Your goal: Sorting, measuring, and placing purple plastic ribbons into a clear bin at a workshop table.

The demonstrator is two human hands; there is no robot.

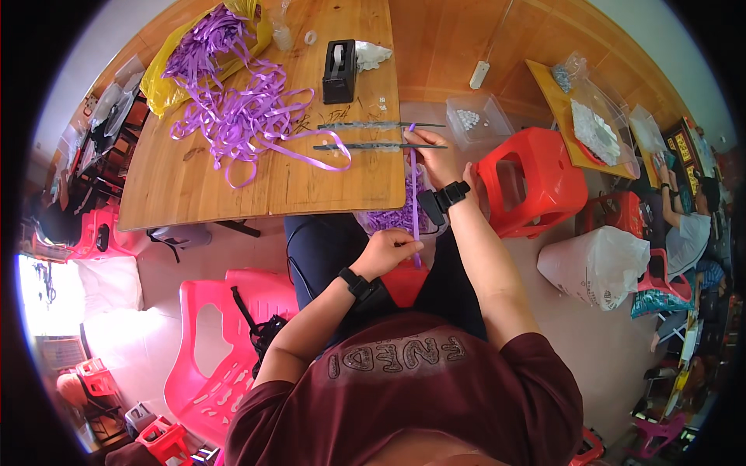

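Note:
A purple ribbon strip (415, 203) runs down from two thin dark rods (342, 146), which are taped to the tabletop and jut past its right edge. My right hand (437, 158) is at the rod ends, its fingers closed on the upper part of the ribbon. Lower down, over my lap, my left hand (391, 253) pinches the ribbon near its lower end. Beneath the strip, a container of loose purple ribbon pieces (387, 220) sits by my knees, partly hidden by the table edge. A tangled heap of purple ribbon (241, 116) lies on the wooden table (256, 198).
Purple ribbon also fills a yellow bag (159, 87). A black tape dispenser (339, 74) stands at the back of the table. To the right are a clear bin (486, 128) with small white pieces, a red stool (536, 182) and a white sack (590, 264). A pink chair (190, 349) stands left.

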